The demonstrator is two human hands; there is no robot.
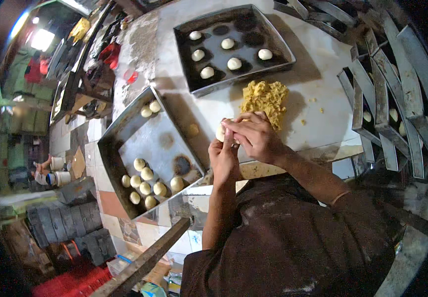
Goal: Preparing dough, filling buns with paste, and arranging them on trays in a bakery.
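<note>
Both of my hands meet over the near edge of the pale worktop (317, 133). A pale ball of dough (220, 131) sits in the closed fingers of my left hand (225, 157). My right hand (259, 138) presses its fingertips on the same piece, partly covering it. Just beyond my right hand is a heap of crumbly yellow filling (266, 101), with small crumbs to its right. A metal tray (106, 143) at the left holds several dough balls (147, 173), most grouped at its near end. A darker tray (293, 58) at the back carries several spaced dough balls (234, 63).
Stacked long metal tins (392, 119) crowd the right side, some with pale dough inside. A wooden beam (149, 257) slants below the left tray. Red crates (75, 282) lie at the lower left. A person (42, 168) is by white buckets (61, 177) far left.
</note>
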